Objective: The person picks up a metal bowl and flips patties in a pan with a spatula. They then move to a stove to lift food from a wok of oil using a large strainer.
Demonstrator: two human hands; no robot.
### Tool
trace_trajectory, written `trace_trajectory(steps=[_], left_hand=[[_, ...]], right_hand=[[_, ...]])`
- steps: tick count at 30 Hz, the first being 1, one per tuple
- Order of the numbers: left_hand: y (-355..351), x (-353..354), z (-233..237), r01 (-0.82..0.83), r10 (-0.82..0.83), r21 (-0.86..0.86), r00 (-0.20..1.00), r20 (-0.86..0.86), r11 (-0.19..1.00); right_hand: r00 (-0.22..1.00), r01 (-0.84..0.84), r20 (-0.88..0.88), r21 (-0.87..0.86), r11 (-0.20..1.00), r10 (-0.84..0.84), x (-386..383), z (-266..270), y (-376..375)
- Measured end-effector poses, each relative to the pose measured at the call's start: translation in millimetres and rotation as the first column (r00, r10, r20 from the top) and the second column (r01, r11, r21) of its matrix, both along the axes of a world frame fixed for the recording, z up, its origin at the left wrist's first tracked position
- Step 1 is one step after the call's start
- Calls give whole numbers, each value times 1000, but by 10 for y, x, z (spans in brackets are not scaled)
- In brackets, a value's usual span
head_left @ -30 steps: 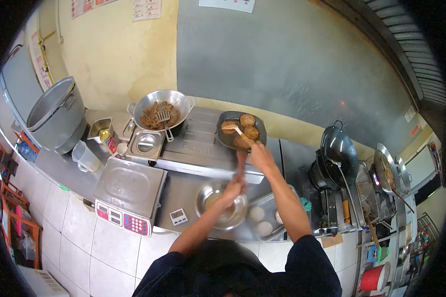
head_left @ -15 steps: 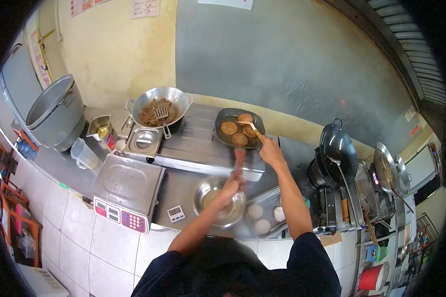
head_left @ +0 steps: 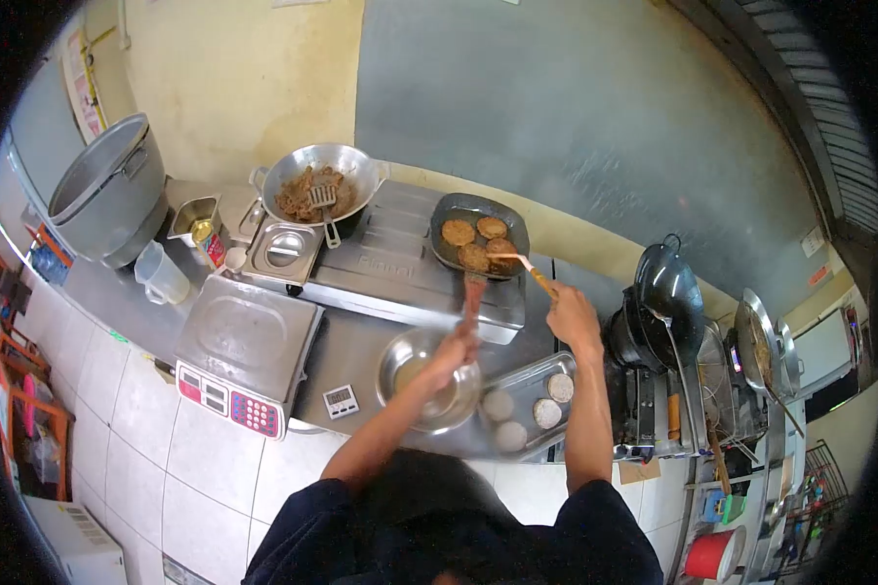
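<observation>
Left hand (head_left: 453, 353) grips the pan handle (head_left: 473, 294), forearm (head_left: 388, 429) over the steel bowl (head_left: 460, 398).

Before you, a yellowish wall (head_left: 254, 88) meets a big grey panel (head_left: 556, 107) behind the steel counter (head_left: 349, 343). Left of the counter stands an orange rack (head_left: 65, 458); below it, pale floor tiles (head_left: 205, 473); above its right end, metal slats (head_left: 818, 97).

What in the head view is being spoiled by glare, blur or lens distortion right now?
Head view: black, rounded borders and a strongly bowed counter, likely from a wide lens; left hand and pan handle look softly smeared; pale sheen on the scale; timer digits too small to read surely.
</observation>
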State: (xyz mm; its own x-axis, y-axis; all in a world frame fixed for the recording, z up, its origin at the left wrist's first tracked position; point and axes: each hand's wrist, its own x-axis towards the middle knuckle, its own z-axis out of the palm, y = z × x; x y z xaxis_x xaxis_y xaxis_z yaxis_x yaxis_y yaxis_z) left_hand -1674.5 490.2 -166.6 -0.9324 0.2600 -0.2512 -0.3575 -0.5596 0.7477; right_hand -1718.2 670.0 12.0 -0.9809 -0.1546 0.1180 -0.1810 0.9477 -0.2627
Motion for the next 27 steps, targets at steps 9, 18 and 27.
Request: trace_trajectory(steps=[9, 18, 27], left_hand=[[-7, 7, 18, 18, -19, -22, 1000, -23, 1000], [4, 1, -38, 2, -3, -24, 1000, -12, 1000], [17, -3, -65, 2, -2, -6, 1000, -4, 1000]], right_hand=[[997, -41, -64, -43, 998, 38, -21, 96, -460], [993, -77, -87, -15, 997, 75, -452, -284, -845], [995, 30, -88, -125, 992, -42, -652, -320, -483]])
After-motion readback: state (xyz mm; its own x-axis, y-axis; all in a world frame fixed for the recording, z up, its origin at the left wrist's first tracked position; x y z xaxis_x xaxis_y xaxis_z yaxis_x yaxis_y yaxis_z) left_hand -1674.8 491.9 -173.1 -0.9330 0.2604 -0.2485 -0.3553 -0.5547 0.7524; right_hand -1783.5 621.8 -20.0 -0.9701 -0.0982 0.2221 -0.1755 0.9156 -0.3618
